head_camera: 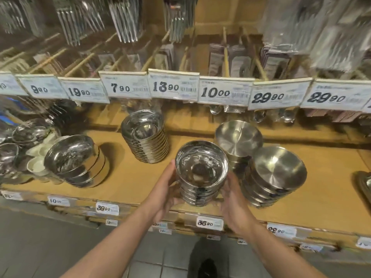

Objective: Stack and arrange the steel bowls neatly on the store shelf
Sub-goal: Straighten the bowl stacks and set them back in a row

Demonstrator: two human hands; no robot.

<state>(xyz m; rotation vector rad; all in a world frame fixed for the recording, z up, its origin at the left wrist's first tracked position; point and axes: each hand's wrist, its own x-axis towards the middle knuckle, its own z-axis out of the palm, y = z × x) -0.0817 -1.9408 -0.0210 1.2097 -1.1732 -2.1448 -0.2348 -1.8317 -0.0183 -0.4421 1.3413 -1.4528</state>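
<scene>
A short stack of shiny steel bowls (200, 171) stands near the front of the wooden shelf (130, 177). My left hand (167, 189) holds its left side and my right hand (233, 201) holds its right side, fingers curved round the stack. A tall stack of polished bowls (145, 135) stands behind and to the left. A leaning stack of bigger shiny bowls (76, 160) sits at the left. Two stacks of brushed steel bowls stand at the right, one in front (275, 173) and one behind (239, 137).
Price tags (224, 93) hang along the upper shelf's edge just above the bowls. Packed cutlery hangs higher up. Small steel and white dishes (30, 149) crowd the far left. More price labels (209, 223) line the shelf's front edge. Grey floor tiles lie below.
</scene>
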